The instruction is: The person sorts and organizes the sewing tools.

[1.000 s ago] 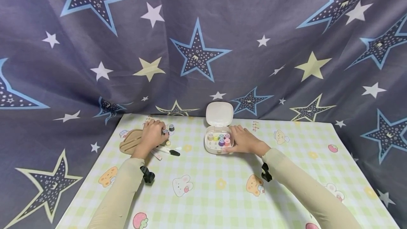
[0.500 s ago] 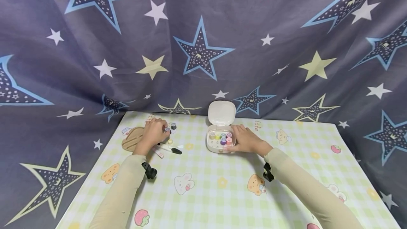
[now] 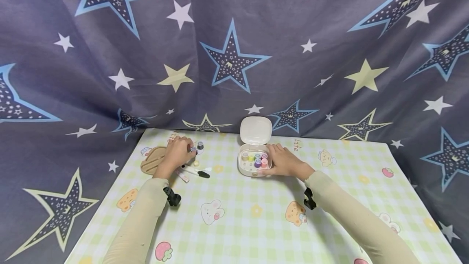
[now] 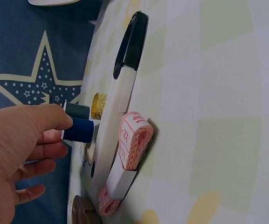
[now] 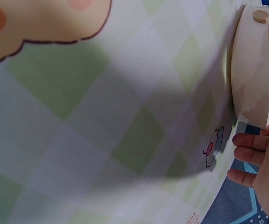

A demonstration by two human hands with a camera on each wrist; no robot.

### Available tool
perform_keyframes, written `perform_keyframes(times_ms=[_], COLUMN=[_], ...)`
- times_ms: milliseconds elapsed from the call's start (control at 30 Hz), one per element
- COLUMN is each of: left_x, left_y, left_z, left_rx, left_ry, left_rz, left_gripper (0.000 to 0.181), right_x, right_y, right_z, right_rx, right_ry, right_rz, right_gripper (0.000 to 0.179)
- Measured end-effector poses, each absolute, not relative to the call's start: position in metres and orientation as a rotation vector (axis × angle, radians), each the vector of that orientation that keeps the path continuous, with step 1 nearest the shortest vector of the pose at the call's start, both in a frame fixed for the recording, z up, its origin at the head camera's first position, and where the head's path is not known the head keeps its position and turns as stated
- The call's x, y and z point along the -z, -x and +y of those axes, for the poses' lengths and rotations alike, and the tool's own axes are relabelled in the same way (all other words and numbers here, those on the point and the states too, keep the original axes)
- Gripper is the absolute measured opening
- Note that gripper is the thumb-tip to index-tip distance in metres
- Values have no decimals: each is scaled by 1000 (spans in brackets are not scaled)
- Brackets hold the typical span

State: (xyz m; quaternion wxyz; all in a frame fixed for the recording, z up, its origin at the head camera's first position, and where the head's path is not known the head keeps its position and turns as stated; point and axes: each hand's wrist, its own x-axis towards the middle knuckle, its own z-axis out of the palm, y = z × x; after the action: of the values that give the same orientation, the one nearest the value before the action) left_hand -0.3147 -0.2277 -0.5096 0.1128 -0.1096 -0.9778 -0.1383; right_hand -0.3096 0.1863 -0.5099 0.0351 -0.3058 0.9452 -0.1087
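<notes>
In the head view my left hand [image 3: 177,155] is at the far left of the table, over small sewing items. It pinches a blue thread spool [image 4: 79,130] between thumb and finger. A dark green spool [image 4: 77,111] stands just behind that one. My right hand [image 3: 286,162] grips the right side of a white sewing box [image 3: 246,171], thumb at the front near its round button [image 5: 261,17]. The box's lid [image 3: 256,130] is raised. Inside, several coloured spools [image 3: 258,163] sit on pegs; front pegs are bare.
Close to my left hand lie a white tool with a black end [image 4: 130,46], a folded tape measure [image 4: 135,140] and a gold thimble [image 4: 98,106]. A brown grooved piece [image 3: 149,165] is partly behind the hand. A star-patterned curtain [image 3: 315,19] hangs behind the table.
The whole head view has shifted slightly. Both hands stay in nearly the same places, the left at the spools and the right on the sewing box.
</notes>
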Motion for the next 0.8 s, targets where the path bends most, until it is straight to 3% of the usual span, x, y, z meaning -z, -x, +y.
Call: perform_keyframes(times_ms=[800], left_x=[507], left_y=[314], left_z=[-228], left_rx=[375], left_ry=[335], left_rz=[-2887], left_gripper=[22], right_x=[510], right_y=[309], right_z=[186], right_rx=[344], right_ry=[935], right_rz=[2905], right_gripper=[112])
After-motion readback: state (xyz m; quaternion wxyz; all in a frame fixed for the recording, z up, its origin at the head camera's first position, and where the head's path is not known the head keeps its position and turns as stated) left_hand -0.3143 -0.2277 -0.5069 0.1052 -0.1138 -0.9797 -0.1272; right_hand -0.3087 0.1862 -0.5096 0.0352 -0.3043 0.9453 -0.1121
